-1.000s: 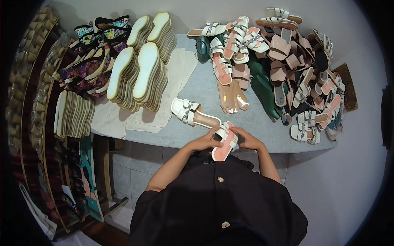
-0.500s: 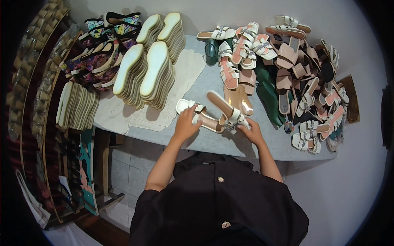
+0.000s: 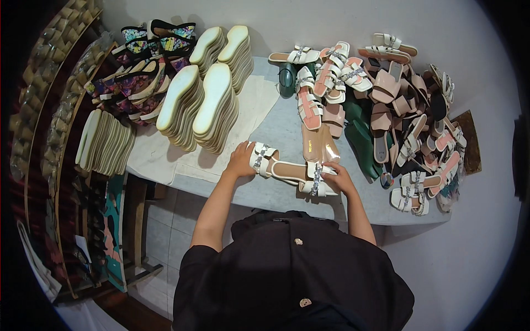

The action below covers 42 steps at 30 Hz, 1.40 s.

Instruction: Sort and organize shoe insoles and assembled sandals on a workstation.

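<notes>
Two white strappy sandals with tan insoles lie side by side before me, toes pointing opposite ways. My left hand [image 3: 241, 160] closes around the outer end of the left sandal [image 3: 263, 156], beside its jewelled straps. On the right, my right hand [image 3: 339, 177] grips the right sandal [image 3: 316, 186] by its straps, thumb and fingers at their edge. The two sandals overlap in the middle, so parts of each are hidden. Just beyond them lie a tan insole [image 3: 312, 144] and a glossy tan piece [image 3: 330, 152].
Stacks of cream sole boards [image 3: 178, 99] stand on paper [image 3: 248, 116] at the left of the table [image 3: 243, 190]. Floral wedge shoes [image 3: 132, 83] sit behind. A heap of pink and white sandals [image 3: 406, 99] and a green shoe last [image 3: 361, 143] lie right. Shelves [image 3: 66, 132] line the far left.
The right sandal has come down from a tilted pose to lie flat against the left one. My left hand has shifted from the left sandal's straps to its outer end.
</notes>
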{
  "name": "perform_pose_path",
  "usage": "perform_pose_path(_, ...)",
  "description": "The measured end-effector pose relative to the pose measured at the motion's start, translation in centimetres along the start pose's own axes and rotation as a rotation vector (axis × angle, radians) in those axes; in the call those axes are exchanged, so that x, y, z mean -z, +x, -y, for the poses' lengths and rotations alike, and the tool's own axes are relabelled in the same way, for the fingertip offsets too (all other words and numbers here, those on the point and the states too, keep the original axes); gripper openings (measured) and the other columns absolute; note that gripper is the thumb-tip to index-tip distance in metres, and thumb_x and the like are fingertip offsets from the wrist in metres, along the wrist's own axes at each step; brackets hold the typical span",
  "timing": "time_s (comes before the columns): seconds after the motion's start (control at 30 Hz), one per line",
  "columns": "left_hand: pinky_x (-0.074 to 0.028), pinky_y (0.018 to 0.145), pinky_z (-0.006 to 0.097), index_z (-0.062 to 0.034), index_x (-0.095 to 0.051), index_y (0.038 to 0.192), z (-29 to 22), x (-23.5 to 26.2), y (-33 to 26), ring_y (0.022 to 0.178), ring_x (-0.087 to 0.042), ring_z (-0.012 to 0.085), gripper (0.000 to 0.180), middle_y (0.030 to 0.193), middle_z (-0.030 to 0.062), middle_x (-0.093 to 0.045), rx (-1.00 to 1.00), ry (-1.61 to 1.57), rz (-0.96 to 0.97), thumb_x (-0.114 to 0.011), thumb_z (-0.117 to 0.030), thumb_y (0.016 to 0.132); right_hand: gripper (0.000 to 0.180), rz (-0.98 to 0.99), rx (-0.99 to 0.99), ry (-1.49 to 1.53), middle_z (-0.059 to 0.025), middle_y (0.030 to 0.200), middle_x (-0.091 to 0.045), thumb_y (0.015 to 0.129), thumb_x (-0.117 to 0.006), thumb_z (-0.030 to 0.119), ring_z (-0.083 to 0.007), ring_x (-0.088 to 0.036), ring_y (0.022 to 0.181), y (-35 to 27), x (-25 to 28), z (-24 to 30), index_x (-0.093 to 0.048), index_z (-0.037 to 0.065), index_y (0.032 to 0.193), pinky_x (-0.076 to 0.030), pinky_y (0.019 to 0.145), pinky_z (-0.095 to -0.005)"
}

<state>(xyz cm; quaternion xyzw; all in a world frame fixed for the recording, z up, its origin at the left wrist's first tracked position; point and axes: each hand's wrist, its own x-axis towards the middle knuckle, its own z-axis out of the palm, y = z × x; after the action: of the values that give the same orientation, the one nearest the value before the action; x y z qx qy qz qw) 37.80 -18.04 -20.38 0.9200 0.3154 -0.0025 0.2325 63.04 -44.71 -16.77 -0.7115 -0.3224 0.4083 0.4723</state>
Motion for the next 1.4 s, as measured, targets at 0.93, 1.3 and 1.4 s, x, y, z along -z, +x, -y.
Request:
perform_pose_path(0.93, -0.025, 0.092, 0.045, -0.0123, -0.040, 0.130, -2.5, 0.2, -2.4, 0.117, -0.036, 0.0298, 0.104, 0.124, 0.0133, -0.040, -0.012, -0.052, -0.024, -0.084, -0.041, 0.040, 0.027, -0.339, 0.449, -0.717, -0.0067, 0.106, -0.053, 0.080, -0.056, 0.029, -0.0251, -0.044, 0.108, 6.0, -7.6, -1.5, -0.062, 0.014, 0.101, -0.015, 0.097, -0.0608)
perform_pose_path(1.3, -0.025, 0.091, 0.044, -0.0182, -0.041, 0.129, -3.6, 0.3, -3.3, 0.115, -0.035, 0.0304, 0.101, 0.121, 0.0141, -0.041, 0.048, -0.014, -0.019, -0.083, -0.041, 0.040, 0.044, -0.400, 0.276, -0.801, -0.0164, 0.126, -0.039, 0.084, -0.049, 0.032, -0.0320, -0.030, 0.122, 5.6, -8.7, -1.5, -0.047, 0.010, 0.122, -0.012, 0.099, -0.0575)
perform_pose_path(1.4, -0.025, 0.090, 0.044, -0.0178, -0.042, 0.128, -3.2, -0.6, -4.2, 0.114, -0.037, 0.0294, 0.099, 0.119, 0.0129, -0.042, 0.013, -0.030, -0.113, -0.083, -0.041, 0.041, 0.044, -0.386, 0.306, -0.756, -0.0164, 0.127, -0.038, 0.084, -0.050, 0.033, -0.0320, -0.030, 0.122, 5.6, -8.6, -1.3, -0.046, 0.010, 0.122, -0.012, 0.099, -0.0560)
